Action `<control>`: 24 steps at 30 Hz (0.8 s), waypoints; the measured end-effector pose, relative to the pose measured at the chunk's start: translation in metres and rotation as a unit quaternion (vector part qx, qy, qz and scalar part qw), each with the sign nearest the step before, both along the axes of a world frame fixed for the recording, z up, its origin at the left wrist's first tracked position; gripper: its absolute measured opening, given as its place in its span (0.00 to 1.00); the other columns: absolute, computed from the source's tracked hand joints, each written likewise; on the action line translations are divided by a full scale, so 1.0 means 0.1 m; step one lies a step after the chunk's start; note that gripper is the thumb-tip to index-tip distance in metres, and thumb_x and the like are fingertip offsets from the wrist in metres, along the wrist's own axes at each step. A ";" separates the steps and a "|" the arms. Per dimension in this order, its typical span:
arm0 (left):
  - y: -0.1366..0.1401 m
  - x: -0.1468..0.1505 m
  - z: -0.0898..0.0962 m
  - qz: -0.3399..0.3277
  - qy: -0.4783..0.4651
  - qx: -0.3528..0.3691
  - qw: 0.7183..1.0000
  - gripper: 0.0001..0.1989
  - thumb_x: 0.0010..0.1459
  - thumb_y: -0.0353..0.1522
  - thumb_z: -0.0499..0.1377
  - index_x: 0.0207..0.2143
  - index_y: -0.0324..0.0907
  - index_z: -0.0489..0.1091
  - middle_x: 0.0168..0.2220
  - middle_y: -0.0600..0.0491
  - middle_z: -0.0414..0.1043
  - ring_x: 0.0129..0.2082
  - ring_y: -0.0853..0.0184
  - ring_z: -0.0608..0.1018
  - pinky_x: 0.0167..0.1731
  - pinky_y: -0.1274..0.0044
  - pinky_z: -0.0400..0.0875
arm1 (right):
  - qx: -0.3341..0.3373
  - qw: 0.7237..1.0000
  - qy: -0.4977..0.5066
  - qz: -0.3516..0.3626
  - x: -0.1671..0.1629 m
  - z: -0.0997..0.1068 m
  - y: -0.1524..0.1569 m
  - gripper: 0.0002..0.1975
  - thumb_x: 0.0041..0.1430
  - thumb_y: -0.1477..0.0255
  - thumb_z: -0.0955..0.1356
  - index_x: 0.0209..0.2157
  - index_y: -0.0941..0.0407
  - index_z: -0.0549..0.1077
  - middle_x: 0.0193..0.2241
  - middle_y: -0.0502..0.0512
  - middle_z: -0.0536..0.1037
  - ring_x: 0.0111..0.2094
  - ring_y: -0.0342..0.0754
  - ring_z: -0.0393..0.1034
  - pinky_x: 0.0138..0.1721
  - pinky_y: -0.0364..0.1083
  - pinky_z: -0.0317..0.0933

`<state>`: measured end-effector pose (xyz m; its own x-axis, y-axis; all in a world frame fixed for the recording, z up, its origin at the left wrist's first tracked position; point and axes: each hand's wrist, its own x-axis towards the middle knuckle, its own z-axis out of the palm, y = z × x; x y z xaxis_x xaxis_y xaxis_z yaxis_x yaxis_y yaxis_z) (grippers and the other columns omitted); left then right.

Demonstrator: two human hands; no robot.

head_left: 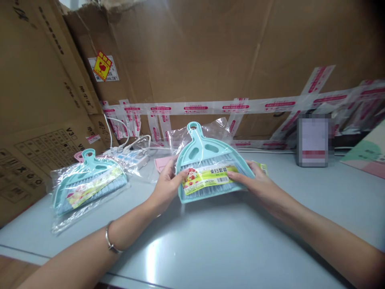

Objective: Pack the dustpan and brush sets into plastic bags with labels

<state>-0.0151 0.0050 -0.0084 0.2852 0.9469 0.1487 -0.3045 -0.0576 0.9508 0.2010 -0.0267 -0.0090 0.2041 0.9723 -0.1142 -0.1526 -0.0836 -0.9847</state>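
Observation:
Between my two hands is a light-blue dustpan and brush set [195, 156], tilted toward me with its looped handle pointing up. A yellow-green label [207, 179] crosses the grey-blue bristles. My left hand [170, 180] grips the left edge, thumb on the front and fingers behind. On the opposite edge my right hand [252, 178] is closed the same way, its thumb on the label. Clear plastic film [224, 130] shows behind the pan. A second blue dustpan set [90, 176] lies in a clear bag at the left, with a pink loop behind its handle.
A large cardboard box [192, 56] with pink-and-white tape stands along the back; another box [39, 112] stands at the left. A power strip [132, 158] with white cables lies behind the bagged set. A blurred upright device [314, 140] and a printed sheet [368, 150] are at the right.

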 end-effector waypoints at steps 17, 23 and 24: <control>-0.04 0.00 0.05 -0.002 0.193 0.078 0.978 0.30 0.45 0.34 0.66 0.51 0.45 0.62 0.48 0.47 0.70 0.48 0.56 0.73 0.49 0.62 0.67 | -0.030 0.989 0.144 0.022 -0.18 -0.07 -0.09 0.16 0.44 0.71 0.74 0.38 0.56 0.73 0.34 0.53 0.80 0.32 0.48 0.75 0.29 0.43 0.70; -0.03 -0.02 0.01 -0.037 0.169 0.076 0.982 0.30 0.50 0.32 0.62 0.55 0.45 0.57 0.53 0.47 0.66 0.52 0.58 0.70 0.52 0.65 0.64 | -0.023 0.988 0.154 -0.008 -0.19 -0.09 -0.08 0.19 0.46 0.69 0.73 0.42 0.54 0.72 0.35 0.51 0.80 0.32 0.46 0.74 0.30 0.42 0.70; -0.03 -0.01 0.00 -0.026 0.164 0.074 0.983 0.28 0.51 0.32 0.61 0.54 0.44 0.58 0.54 0.47 0.66 0.53 0.58 0.69 0.52 0.65 0.64 | -0.022 0.988 0.150 -0.008 -0.19 -0.09 -0.08 0.20 0.46 0.69 0.73 0.43 0.54 0.72 0.35 0.51 0.80 0.32 0.46 0.74 0.30 0.42 0.70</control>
<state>-0.0159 0.0020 -0.0082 0.3875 0.9048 0.1767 0.0102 -0.1959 0.9806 0.1815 -0.0347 -0.0178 0.1693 0.9621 -0.2137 -0.4395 -0.1204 -0.8901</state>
